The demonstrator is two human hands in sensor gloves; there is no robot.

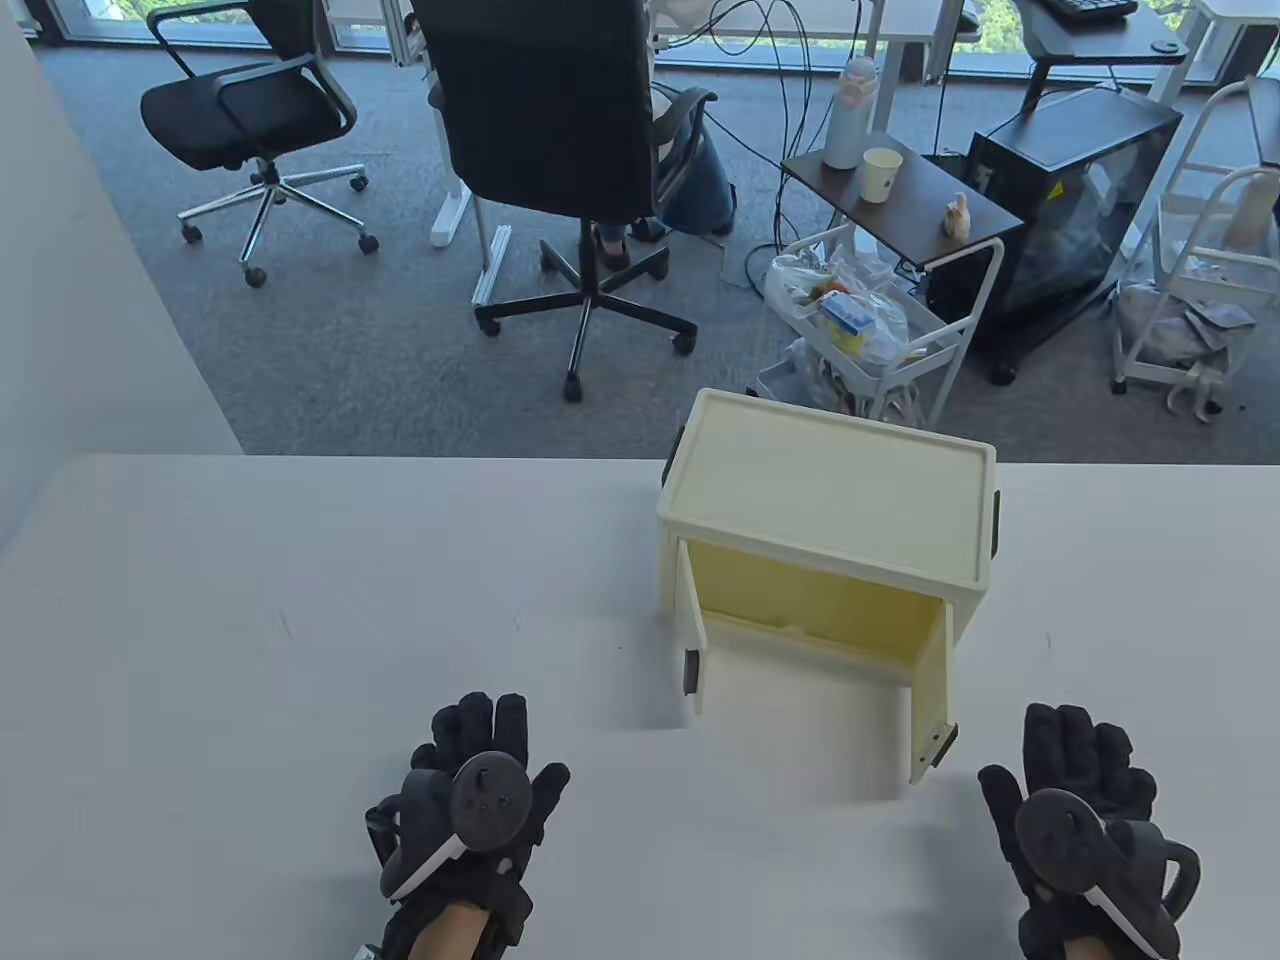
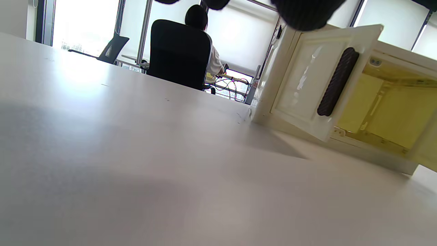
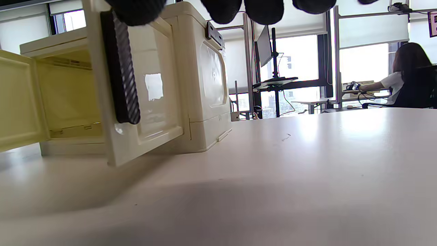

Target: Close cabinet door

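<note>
Standing toward the far right of the white table (image 1: pixel 300 600), the small cream plastic cabinet (image 1: pixel 835 480) has both front doors swung wide, the left door (image 1: pixel 693 640) and right door (image 1: pixel 932 700) each carrying a dark ribbed handle (image 2: pixel 337 82). Near the table's front edge, the gloved left hand (image 1: pixel 470 790) and gloved right hand (image 1: pixel 1085 810) lie flat with fingers spread, gripping nothing, both apart from the doors.

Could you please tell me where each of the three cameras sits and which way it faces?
Table view: high, looking down; the cabinet, both doors open; left hand and right hand flat on the table.
Left wrist view: low, facing the left door; fingertips on top.
Right wrist view: low, facing the right door; fingertips on top.
Shared: all show the cabinet.
</note>
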